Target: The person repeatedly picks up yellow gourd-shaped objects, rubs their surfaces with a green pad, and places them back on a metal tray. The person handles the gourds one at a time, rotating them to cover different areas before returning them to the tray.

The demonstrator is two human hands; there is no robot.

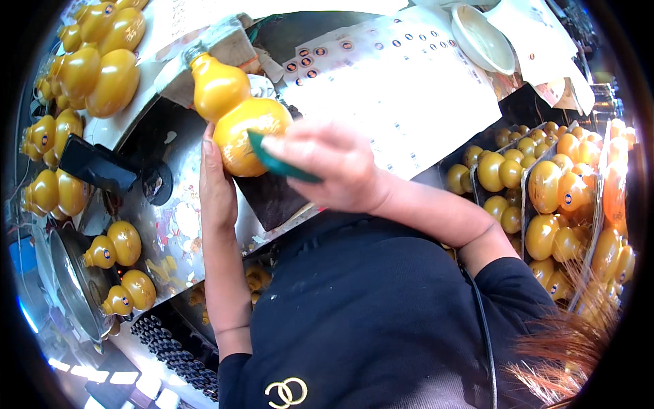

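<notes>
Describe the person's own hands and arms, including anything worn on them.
The left hand and right hand are ungloved, with no watch or bracelet showing. Both forearms are bare. The short sleeves are plain black, matching the shirt; a thin black cord runs down its right side.

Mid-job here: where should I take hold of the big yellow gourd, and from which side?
Probably the waist of the yellow gourd, coming from the left: it narrows between two round bulbs, so fingers should be less likely to slip there. The left hand lies along the lower bulb's left side; the right hand crowds its right with the green tool.
</notes>
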